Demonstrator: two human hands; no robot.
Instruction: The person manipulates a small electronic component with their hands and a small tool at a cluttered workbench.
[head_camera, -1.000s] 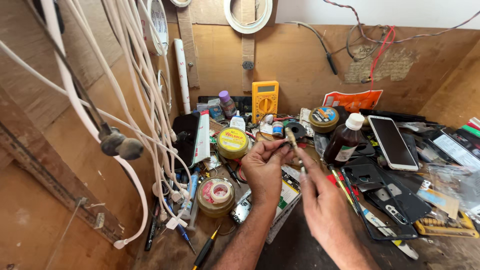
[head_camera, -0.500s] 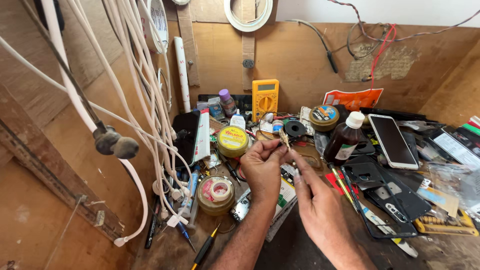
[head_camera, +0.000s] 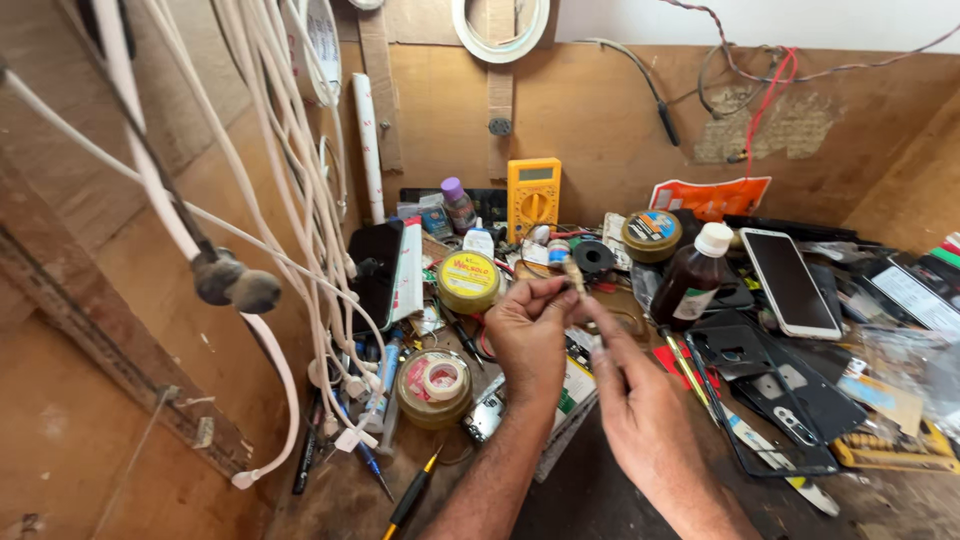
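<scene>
- Left hand (head_camera: 528, 330) is pinching a small part (head_camera: 573, 272) between thumb and fingertips, fingers curled tight around it; the part is sticking up above the knuckles, too small to identify.
- Right hand (head_camera: 645, 410) is sitting just beside the left, index finger stretched toward the part and touching or nearly touching it, can't tell which. Other fingers are loosely bent, holding nothing visible.
- Both hands are hovering over the bench (head_camera: 600, 500), mid-clutter.
- Yellow tin (head_camera: 468, 281) is lying just left of the left hand; a jar with a tape roll (head_camera: 434, 385) is sitting below it.
- Yellow multimeter (head_camera: 533, 198) is leaning against the back wall.
- Brown bottle (head_camera: 694, 280) with a white cap is standing right of the hands, a phone (head_camera: 786, 281) lying face-up beyond it.
- White cables (head_camera: 300, 220) are hanging down on the left.
- Screwdriver (head_camera: 412, 495) is lying near the bench's front edge.
</scene>
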